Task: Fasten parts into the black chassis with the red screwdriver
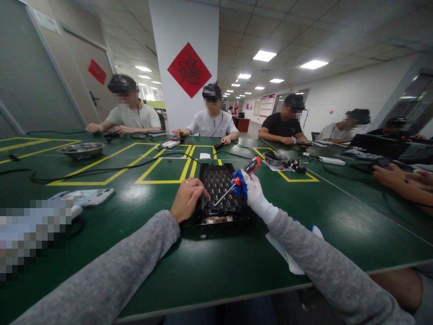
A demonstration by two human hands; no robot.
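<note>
In front of me on the green table lies a black rectangular case [241, 198], open on top, with rows of dark shiny cells inside and a strip of parts at its near end. My left hand [188, 198], bare with a ring, is closed over the case's left edge, fingertips reaching inside. A white and blue glove covers my right hand [252, 190], which grips a screwdriver [252, 166] by its red and black handle. The thin shaft slants down to the left. Its tip is over the near left part of the case; contact cannot be made out.
A metal bowl [83, 150] stands at left and another bowl [275, 157] beyond the case. A phone [91, 197] lies left of my arm. Partly under my right forearm is another glove [286, 253]. Black cables [111, 169] cross the table; several people sit around it.
</note>
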